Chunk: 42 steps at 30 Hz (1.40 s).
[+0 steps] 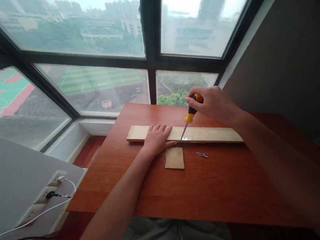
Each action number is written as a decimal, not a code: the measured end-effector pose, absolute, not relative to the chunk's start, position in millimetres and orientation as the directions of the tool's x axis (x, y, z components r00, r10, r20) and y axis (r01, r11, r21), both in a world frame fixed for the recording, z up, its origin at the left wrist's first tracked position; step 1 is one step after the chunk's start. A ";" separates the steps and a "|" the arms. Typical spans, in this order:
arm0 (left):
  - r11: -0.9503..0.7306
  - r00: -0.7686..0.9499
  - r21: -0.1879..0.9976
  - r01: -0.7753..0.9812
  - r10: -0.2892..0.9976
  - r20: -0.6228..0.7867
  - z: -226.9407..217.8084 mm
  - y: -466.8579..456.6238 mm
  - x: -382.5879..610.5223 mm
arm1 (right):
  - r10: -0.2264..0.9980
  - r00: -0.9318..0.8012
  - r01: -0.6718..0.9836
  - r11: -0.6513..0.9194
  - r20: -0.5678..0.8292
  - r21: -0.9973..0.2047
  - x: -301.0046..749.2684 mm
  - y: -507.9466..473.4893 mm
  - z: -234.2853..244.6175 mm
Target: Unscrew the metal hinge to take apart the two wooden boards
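A long pale wooden board [215,133] lies across the table. My left hand [158,137] rests flat on its left part, fingers spread over the top. In my right hand [212,101] is a yellow and black screwdriver [190,114], gripped round the handle and tilted. Its tip meets a small metal hinge or bracket [187,139] at the board's near edge; whether a screw sits under the tip is too small to tell. Just in front of the board lies a small square wooden piece [174,158] with small holes near its top edge. Two screws [202,155] lie to its right.
The reddish-brown table [154,193] ends close to my lap. Large windows [99,78] stand behind it. On the low wall at left, sockets [46,195] hold plugs with a white cable [40,214] and a black one trailing left.
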<state>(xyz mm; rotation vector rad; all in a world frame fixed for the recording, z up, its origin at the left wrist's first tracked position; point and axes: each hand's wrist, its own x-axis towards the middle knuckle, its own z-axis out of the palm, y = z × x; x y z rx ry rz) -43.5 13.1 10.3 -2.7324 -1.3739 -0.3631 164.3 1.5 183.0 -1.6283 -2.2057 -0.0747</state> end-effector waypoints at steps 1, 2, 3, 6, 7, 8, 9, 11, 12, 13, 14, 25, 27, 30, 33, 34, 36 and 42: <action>-0.602 0.576 0.050 0.797 0.782 0.237 10.1 13.2 -43.6 | 0.899 -0.270 0.913 0.352 0.345 -0.204 164.1 1.6 182.3; -0.603 0.577 0.050 0.796 0.781 0.239 9.8 13.3 -43.6 | 0.889 -0.300 0.895 0.388 0.346 -0.222 164.1 1.6 182.0; -0.604 0.577 0.050 0.795 0.780 0.241 9.5 13.4 -43.7 | 0.880 -0.327 0.875 0.420 0.346 -0.239 164.0 1.5 181.9; -0.606 0.578 0.052 0.794 0.778 0.246 9.3 13.4 -43.5 | 0.874 -0.357 0.857 0.447 0.331 -0.257 163.2 0.4 183.6; -0.607 0.578 0.052 0.793 0.778 0.246 9.5 13.3 -43.5 | 0.882 -0.341 0.872 0.426 0.325 -0.240 162.7 0.0 184.5; -0.606 0.578 0.053 0.793 0.778 0.247 9.7 13.1 -43.4 | 0.892 -0.315 0.894 0.393 0.323 -0.213 162.0 -0.2 185.2; -0.605 0.577 0.053 0.794 0.779 0.247 10.0 13.0 -43.3 | 0.901 -0.286 0.916 0.357 0.325 -0.183 161.3 -0.2 185.6; -0.603 0.575 0.053 0.796 0.780 0.246 10.5 12.8 -43.3 | 0.908 -0.254 0.939 0.314 0.333 -0.141 160.3 0.5 185.7; -0.602 0.574 0.053 0.797 0.781 0.245 10.7 12.7 -43.3 | 0.906 -0.259 0.938 0.318 0.335 -0.136 160.1 1.1 185.3; -0.601 0.573 0.053 0.797 0.782 0.244 10.8 12.7 -43.3 | 0.901 -0.277 0.930 0.339 0.334 -0.142 160.2 1.7 184.9; -0.601 0.573 0.053 0.797 0.782 0.243 10.9 12.7 -43.3 | 0.893 -0.301 0.916 0.369 0.335 -0.159 160.5 2.1 184.6; -0.601 0.576 0.042 0.798 0.781 0.244 11.1 12.3 -42.7 | 0.912 -0.222 0.959 0.268 0.345 -0.093 159.5 0.0 182.8; -0.601 0.576 0.036 0.798 0.780 0.244 10.8 12.4 -43.0 | 0.909 -0.236 0.952 0.288 0.344 -0.108 160.0 1.5 181.9; -0.599 0.575 0.028 0.800 0.780 0.249 10.0 12.6 -43.3 | 0.889 -0.317 0.899 0.392 0.330 -0.193 161.5 3.1 182.0; -0.600 0.575 0.027 0.799 0.777 0.255 9.1 12.8 -43.5 | 0.878 -0.355 0.876 0.432 0.320 -0.214 161.3 2.4 183.4; -0.602 0.576 0.027 0.798 0.776 0.257 8.8 12.9 -43.5 | 0.884 -0.337 0.891 0.411 0.324 -0.193 160.7 1.8 183.8; -0.603 0.577 0.029 0.797 0.775 0.259 8.5 13.0 -43.6 | 0.898 -0.272 0.933 0.334 0.347 -0.133 159.2 0.6 184.1; -0.602 0.576 0.033 0.798 0.777 0.255 9.0 12.9 -43.2 | 0.893 -0.260 0.933 0.331 0.367 -0.143 158.2 1.1 183.3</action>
